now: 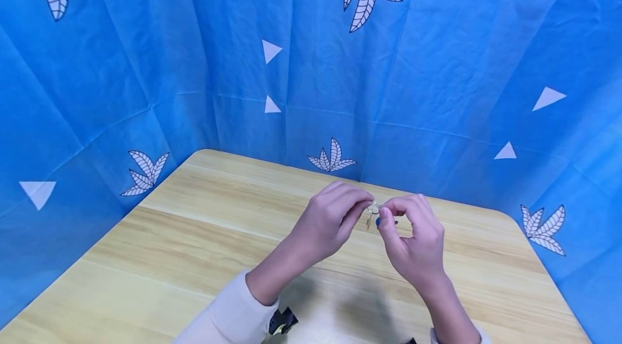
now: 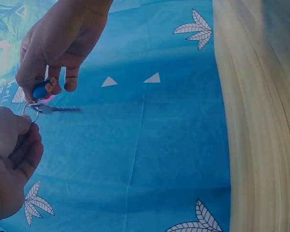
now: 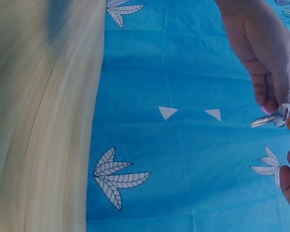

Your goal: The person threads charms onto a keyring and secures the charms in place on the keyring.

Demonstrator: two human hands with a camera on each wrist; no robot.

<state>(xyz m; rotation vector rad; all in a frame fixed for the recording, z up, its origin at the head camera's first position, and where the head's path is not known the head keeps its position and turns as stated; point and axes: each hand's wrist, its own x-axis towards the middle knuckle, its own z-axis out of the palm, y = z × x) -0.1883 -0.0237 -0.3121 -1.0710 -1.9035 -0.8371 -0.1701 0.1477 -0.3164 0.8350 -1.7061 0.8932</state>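
Observation:
Both hands meet over the far half of the table at a metal key ring (image 2: 37, 114). My left hand (image 1: 328, 220) pinches the ring between thumb and fingertips. From the other side, my right hand (image 1: 415, 241) pinches it with thumb and index finger, close by a small blue charm with orange parts (image 2: 42, 90). A silver key (image 2: 63, 109) hangs off the ring between the hands, and its toothed blade also shows in the right wrist view. Fingertips partly cover where the ring is held.
Below the hands lies a light wood-grain table (image 1: 194, 257) with rounded far corners. Blue cloth (image 1: 243, 63) printed with white leaves and triangles hangs round its far and side edges. A black wrist mount (image 1: 283, 321) sits at the left sleeve.

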